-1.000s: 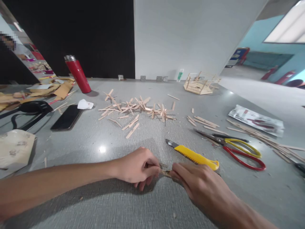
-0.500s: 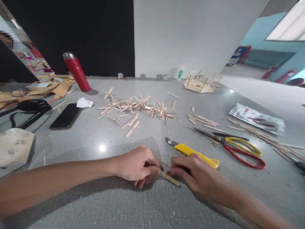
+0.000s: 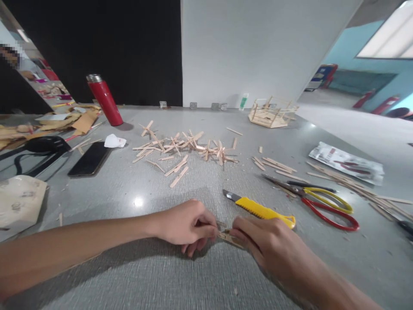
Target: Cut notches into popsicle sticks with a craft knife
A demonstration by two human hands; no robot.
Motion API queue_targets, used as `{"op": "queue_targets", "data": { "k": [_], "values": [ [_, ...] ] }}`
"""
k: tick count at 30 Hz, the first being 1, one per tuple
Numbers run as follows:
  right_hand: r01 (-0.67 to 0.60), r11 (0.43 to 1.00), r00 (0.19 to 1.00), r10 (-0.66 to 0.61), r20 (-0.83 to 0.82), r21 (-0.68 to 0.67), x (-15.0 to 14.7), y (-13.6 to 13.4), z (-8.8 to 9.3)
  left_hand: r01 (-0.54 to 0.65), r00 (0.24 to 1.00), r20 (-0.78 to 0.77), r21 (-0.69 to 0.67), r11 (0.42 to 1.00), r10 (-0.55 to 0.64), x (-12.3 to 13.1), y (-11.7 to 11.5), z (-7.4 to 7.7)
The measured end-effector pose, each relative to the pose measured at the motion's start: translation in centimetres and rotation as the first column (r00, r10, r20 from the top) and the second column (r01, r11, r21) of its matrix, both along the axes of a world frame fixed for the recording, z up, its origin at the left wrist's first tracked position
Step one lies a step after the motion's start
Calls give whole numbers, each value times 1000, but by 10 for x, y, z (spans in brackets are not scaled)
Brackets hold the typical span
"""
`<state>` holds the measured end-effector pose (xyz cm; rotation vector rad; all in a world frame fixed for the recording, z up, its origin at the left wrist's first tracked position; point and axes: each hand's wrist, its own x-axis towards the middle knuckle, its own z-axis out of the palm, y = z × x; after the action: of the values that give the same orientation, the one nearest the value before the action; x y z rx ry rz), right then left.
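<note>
Low over the front of the table, my left hand (image 3: 193, 226) pinches a short flat wooden stick (image 3: 232, 241) whose free end points right. My right hand (image 3: 266, 237) is closed at the stick's right part, thumb and forefinger pressed on a small piece of wood that I cannot make out fully. The fingers cover much of both. Just behind my right hand lies a yellow utility knife (image 3: 260, 209), its blade end towards the left. Farther back, a loose heap of cut wooden sticks (image 3: 193, 142) is spread over the table.
At right lie scissors with red and yellow handles (image 3: 322, 202), a silver packet (image 3: 346, 162) and long wooden sticks (image 3: 358, 185). A stick-built frame (image 3: 272, 114) stands at the back. Left are a phone (image 3: 90, 159), a red flask (image 3: 105, 101) and a paper box (image 3: 21, 204).
My right hand has shifted slightly and now covers more of the stick's right end. My left hand keeps nearly the same place. The view has tipped a little.
</note>
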<state>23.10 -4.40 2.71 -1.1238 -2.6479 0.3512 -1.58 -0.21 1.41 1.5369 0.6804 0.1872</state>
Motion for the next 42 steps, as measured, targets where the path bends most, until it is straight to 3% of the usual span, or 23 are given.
{"op": "queue_targets", "data": {
  "k": [5, 12, 18, 25, 34, 37, 42],
  "values": [
    [-102, 975, 994, 91, 66, 198, 0, -12, 0, 2, 1000, 3, -1, 1000, -2, 0, 2, -1],
    [-156, 886, 985, 104, 140, 436, -2, -15, 9, -4, 999, 42, -123, 992, 9, 0, 7, 1],
    [-160, 869, 976, 69, 206, 468, 3, -14, 0, -48, 998, 32, -82, 996, 50, 0, 4, 4],
    [-171, 894, 976, 98, 194, 413, -1, -13, 3, -59, 998, 14, -42, 997, 59, -1, 2, 2],
    [-175, 882, 976, 97, 195, 438, -2, -14, 4, -48, 999, 12, -6, 999, 48, -2, 2, 1],
    [-191, 850, 966, 74, 249, 491, -3, -18, 2, -48, 999, 24, 0, 999, 48, -1, 2, -1],
    [-190, 750, 931, -66, 358, 633, -13, -27, -3, -54, 998, 24, 26, 998, 53, 0, 1, -1]
  ]
}}
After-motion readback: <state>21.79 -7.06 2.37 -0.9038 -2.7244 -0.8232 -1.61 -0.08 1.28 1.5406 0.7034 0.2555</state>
